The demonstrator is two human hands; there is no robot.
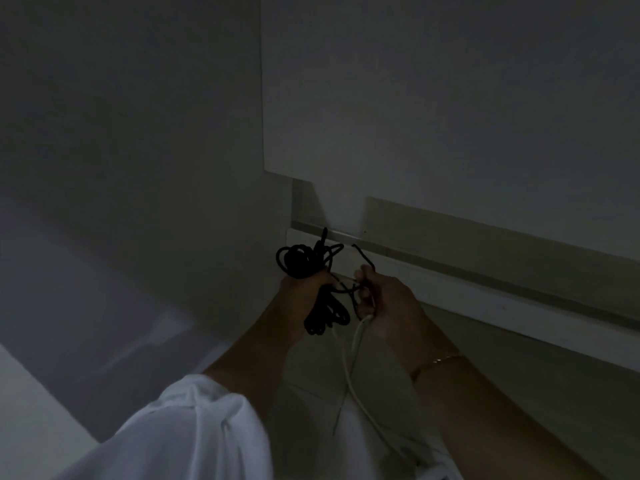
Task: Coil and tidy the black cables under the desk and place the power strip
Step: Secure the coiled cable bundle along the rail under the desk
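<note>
In the dim space under the desk, my left hand [304, 289] grips a coiled bundle of black cable [301, 259] around its middle; loops stick out above and below the fist. Just to the right, my right hand [384, 299] pinches the loose black cable end [363, 256], which curls up past my fingers. A white cord [349, 362] hangs down from the same hand toward my lap. The two hands are close together, joined by a short run of black cable. No power strip is in view.
A white skirting board [485, 296] runs along the foot of the wall behind my hands. A pale desk panel [415, 116] stands above it, with a darker side wall [138, 133] on the left. The floor [41, 410] shows at lower left.
</note>
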